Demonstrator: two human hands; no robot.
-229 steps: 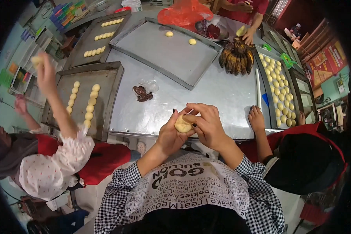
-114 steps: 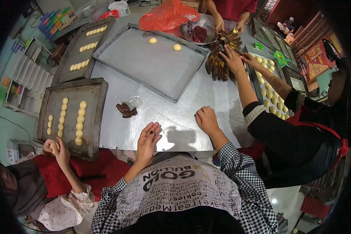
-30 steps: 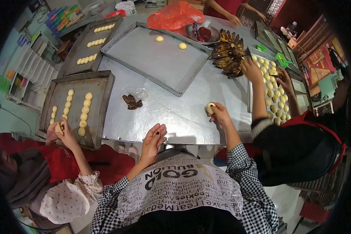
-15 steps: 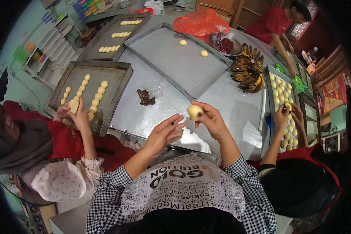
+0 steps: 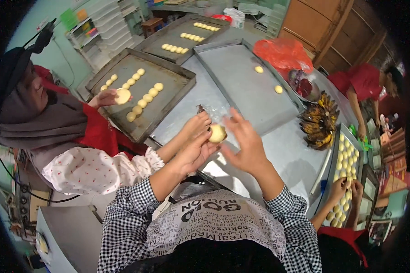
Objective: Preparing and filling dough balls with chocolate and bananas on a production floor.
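Observation:
My left hand point(image 5: 195, 154) holds a round, pale yellow dough ball point(image 5: 217, 133) at the fingertips, above the near edge of the metal table. A dark brown patch shows on the ball's right side. Just right of it my right hand point(image 5: 247, 148) is open, its fingers spread and slightly blurred, with nothing seen in them. Beyond my left hand, the hand point(image 5: 197, 123) of the co-worker on the left reaches to the dark brown filling point(image 5: 200, 108) on clear plastic, mostly hidden behind the fingers. This co-worker's other hand point(image 5: 105, 97) holds a flattened dough disc point(image 5: 122, 96).
Ahead lies a large tray point(image 5: 234, 86) with two dough balls. Trays with dough rows point(image 5: 118, 119) stand to the left. Bananas point(image 5: 319, 120), a bowl point(image 5: 316, 88) and a red plastic bag point(image 5: 282, 54) are at right, near a dough-filled tray point(image 5: 335, 200) where other people work.
The dough ball has passed from my right hand to my left, and my right hand has opened. The left co-worker's arm has reached across to the filling. The view has swung left.

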